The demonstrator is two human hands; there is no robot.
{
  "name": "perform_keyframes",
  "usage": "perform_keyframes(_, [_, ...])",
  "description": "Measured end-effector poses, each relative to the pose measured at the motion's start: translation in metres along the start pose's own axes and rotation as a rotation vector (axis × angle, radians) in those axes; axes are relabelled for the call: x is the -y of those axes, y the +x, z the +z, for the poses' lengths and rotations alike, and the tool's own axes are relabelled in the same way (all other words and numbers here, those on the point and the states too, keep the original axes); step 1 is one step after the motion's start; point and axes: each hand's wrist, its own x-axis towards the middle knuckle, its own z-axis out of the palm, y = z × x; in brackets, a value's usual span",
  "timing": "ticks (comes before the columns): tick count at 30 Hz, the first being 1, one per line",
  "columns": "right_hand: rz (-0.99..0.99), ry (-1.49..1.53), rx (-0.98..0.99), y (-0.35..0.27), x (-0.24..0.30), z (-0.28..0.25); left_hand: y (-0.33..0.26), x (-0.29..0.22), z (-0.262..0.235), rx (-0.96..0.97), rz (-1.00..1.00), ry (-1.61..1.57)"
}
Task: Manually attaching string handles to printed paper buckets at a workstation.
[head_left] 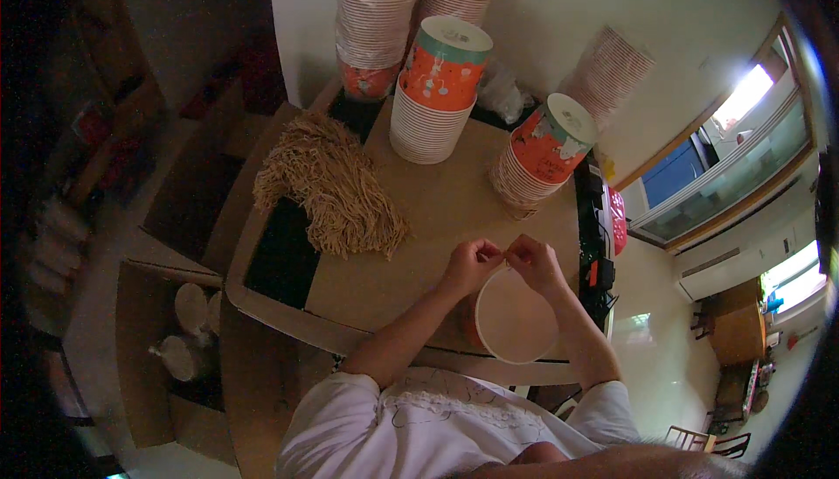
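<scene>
A paper bucket with a white inside and an orange outer wall sits at the table's near edge, its open mouth toward me. At its far rim, my left hand and my right hand meet, fingertips pinched close together. Whatever small thing lies between the fingertips is too small to make out. To the left of my hands lies a loose heap of tan cords.
Nested paper buckets stand upside down in a stack at the middle back and another stack at the right. Tall wrapped stacks rise behind. A cardboard box holding white rolled or cup-shaped things is on the lower left.
</scene>
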Motion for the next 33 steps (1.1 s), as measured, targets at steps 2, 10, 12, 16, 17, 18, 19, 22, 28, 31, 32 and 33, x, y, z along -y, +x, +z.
perform_keyframes(2, [0.011, 0.016, 0.012, 0.001, 0.0, -0.001, 0.0, 0.0, 0.0, 0.016, 0.05, 0.079])
perform_keyframes(10, [-0.063, 0.025, 0.075, 0.007, 0.006, -0.004, -0.001, 0.004, -0.002, 0.046, 0.062, 0.06])
perform_keyframes(12, [-0.042, 0.028, 0.067, 0.008, -0.004, -0.003, -0.002, -0.001, 0.001, 0.049, 0.083, 0.024])
perform_keyframes(16, [-0.017, 0.144, 0.055, 0.007, -0.003, 0.001, -0.002, 0.001, 0.004, -0.054, -0.011, -0.177])
perform_keyframes(17, [-0.017, 0.144, 0.055, 0.007, -0.005, 0.001, -0.001, 0.003, 0.003, -0.034, -0.028, -0.162])
perform_keyframes(18, [-0.01, 0.121, 0.041, 0.007, -0.01, 0.001, 0.0, 0.005, 0.003, -0.033, -0.028, -0.162])
perform_keyframes(19, [-0.004, 0.098, 0.026, 0.007, -0.012, 0.001, 0.0, 0.006, 0.004, -0.028, 0.033, -0.093])
perform_keyframes(22, [-0.012, 0.064, 0.013, 0.006, -0.006, 0.001, 0.0, 0.008, 0.003, -0.007, 0.108, -0.012])
perform_keyframes(28, [-0.014, 0.077, 0.017, 0.006, -0.005, 0.0, 0.001, 0.007, 0.004, -0.044, 0.121, 0.049])
perform_keyframes(31, [-0.017, 0.058, 0.03, 0.007, -0.013, 0.0, 0.002, 0.008, 0.005, -0.028, 0.101, 0.071])
perform_keyframes(32, [-0.017, 0.058, 0.031, 0.008, -0.014, -0.002, 0.002, 0.009, 0.005, -0.033, 0.094, 0.06])
perform_keyframes(33, [-0.007, 0.079, 0.043, 0.008, -0.016, -0.004, 0.002, 0.01, 0.005, -0.032, 0.094, 0.06])
